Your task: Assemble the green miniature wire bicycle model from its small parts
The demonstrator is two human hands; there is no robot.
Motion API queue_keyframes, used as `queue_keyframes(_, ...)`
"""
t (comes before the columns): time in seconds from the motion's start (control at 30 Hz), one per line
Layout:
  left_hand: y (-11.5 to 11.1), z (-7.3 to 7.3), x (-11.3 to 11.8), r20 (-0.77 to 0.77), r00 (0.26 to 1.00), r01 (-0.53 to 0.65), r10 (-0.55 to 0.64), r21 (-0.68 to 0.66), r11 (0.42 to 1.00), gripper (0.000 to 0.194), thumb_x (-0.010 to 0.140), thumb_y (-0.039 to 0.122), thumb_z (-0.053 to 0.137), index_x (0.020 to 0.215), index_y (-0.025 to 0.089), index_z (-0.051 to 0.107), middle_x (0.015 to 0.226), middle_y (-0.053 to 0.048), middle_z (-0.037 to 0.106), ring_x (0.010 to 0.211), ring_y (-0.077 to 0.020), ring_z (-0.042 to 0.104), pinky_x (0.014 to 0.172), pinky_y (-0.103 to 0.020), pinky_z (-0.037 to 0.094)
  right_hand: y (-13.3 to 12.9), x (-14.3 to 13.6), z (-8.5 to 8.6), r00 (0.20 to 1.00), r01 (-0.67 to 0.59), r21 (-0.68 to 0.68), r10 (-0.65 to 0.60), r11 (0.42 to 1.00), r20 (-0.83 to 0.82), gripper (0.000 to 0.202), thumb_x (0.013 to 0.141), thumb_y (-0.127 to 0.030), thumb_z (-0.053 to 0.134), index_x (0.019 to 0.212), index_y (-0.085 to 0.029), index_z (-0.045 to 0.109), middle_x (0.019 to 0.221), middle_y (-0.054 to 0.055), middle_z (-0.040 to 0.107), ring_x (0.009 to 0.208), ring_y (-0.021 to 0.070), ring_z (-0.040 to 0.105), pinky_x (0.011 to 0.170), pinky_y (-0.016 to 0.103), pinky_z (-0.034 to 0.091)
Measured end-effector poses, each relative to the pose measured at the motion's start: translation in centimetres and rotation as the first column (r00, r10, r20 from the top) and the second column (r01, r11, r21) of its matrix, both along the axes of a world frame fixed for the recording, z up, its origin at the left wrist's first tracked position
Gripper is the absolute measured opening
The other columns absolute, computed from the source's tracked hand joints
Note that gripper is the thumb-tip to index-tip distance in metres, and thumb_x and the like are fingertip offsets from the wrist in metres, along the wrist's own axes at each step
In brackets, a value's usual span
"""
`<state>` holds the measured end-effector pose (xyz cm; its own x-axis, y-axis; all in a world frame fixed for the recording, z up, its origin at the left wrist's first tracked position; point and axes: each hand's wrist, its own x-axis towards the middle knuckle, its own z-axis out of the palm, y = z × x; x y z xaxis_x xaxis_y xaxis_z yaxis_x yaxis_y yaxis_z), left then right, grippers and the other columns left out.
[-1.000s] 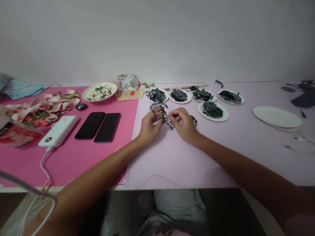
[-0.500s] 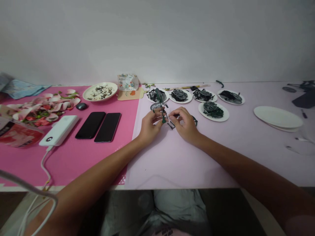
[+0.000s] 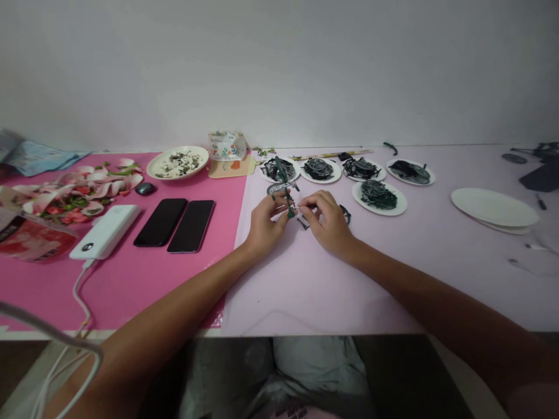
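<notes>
My left hand (image 3: 267,226) is closed around a small dark green plastic assembly (image 3: 283,174), held upright above the table, with a grey wheel-like part on it. My right hand (image 3: 326,218) faces it from the right, thumb and finger pinched on a thin pale pin (image 3: 297,208) that points at the assembly. Beneath the fingers lies a small dark frame-like piece (image 3: 303,222). A dark ring-shaped part (image 3: 346,214) shows partly behind my right hand. Where the pin meets the assembly is too small to make out.
White plates, among them one with dark green parts (image 3: 357,203), stand beyond my hands. Stacked plates (image 3: 493,222) lie right. On the pink mat (image 3: 174,291) are two phones (image 3: 191,227), a white power bank (image 3: 105,231), a bowl (image 3: 158,174) and pink petal-like pieces (image 3: 94,183).
Both hands stay nearly in place. The assembly has turned slightly, and the pale pin between my hands shows more clearly. The frame-like piece below is more covered.
</notes>
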<state>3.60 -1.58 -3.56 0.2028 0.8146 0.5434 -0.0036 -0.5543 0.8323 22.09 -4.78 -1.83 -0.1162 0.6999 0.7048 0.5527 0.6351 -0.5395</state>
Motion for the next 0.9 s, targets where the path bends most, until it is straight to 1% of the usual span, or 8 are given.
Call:
queue_keyframes(0.13,-0.01,0.04,-0.04,-0.016,1.0,-0.005,0.005,0.012,1.0,0.03,0.094,0.047,0.08,0.1,0.019,0.072,0.134,-0.016,0.072,0.128,-0.0304,0.071,0.105,-0.049,0.064,0.07,0.05,-0.02,1.0,-0.014,0.018,0.013,1.0,0.024,0.008,0.106,-0.026,0.059,0.1,-0.028,0.064,0.097,0.007,0.069,0.097,0.0262,0.062,0.079,0.042,0.056)
queue_keyframes(0.33,-0.37,0.32,-0.03,-0.059,0.998,-0.006,0.009,0.055,0.998,0.029,0.096,0.048,0.077,0.097,0.02,0.071,0.129,-0.016,0.072,0.129,-0.0315,0.07,0.101,-0.049,0.066,-0.03,-0.01,-0.01,0.998,-0.015,0.016,0.014,1.0,0.069,0.008,0.105,-0.024,0.059,0.101,-0.028,0.064,0.1,0.007,0.07,0.098,0.0274,0.062,0.082,0.044,0.054)
queue_keyframes(0.43,-0.56,0.47,0.01,-0.073,0.997,-0.017,0.022,0.068,0.998,0.029,0.097,0.049,0.075,0.097,0.02,0.071,0.129,-0.016,0.072,0.129,-0.0309,0.07,0.099,-0.047,0.067,-0.09,-0.06,-0.06,0.997,-0.018,0.03,0.016,0.999,0.073,0.008,0.105,-0.022,0.059,0.102,-0.028,0.064,0.101,0.007,0.07,0.098,0.0275,0.061,0.082,0.044,0.054)
queue_keyframes(0.57,-0.59,0.55,-0.02,-0.082,0.997,-0.005,0.011,0.072,0.997,0.029,0.098,0.049,0.074,0.099,0.019,0.071,0.13,-0.016,0.072,0.127,-0.0304,0.071,0.099,-0.046,0.068,-0.1,-0.1,-0.02,0.996,-0.018,0.061,0.012,0.998,0.092,0.008,0.104,-0.02,0.059,0.102,-0.027,0.063,0.1,0.008,0.07,0.096,0.0268,0.061,0.081,0.043,0.054)
queue_keyframes(0.73,-0.35,0.34,-0.12,-0.098,0.995,-0.009,0.017,0.088,0.996,0.031,0.099,0.049,0.073,0.101,0.018,0.071,0.13,-0.015,0.071,0.124,-0.0281,0.072,0.098,-0.044,0.068,-0.06,-0.1,0.15,0.995,-0.013,0.087,0.004,0.996,0.103,0.008,0.103,-0.018,0.06,0.102,-0.026,0.063,0.098,0.007,0.07,0.094,0.0256,0.062,0.08,0.041,0.054)
queue_keyframes(0.9,-0.25,0.14,-0.14,-0.099,0.995,-0.005,0.015,0.101,0.995,0.027,0.1,0.046,0.073,0.102,0.019,0.072,0.131,-0.015,0.071,0.122,-0.0273,0.073,0.097,-0.043,0.069,0.02,-0.02,0.21,0.996,-0.019,0.089,0.011,0.996,0.094,0.009,0.102,-0.017,0.06,0.101,-0.026,0.063,0.097,0.007,0.069,0.093,0.0251,0.062,0.076,0.039,0.053)
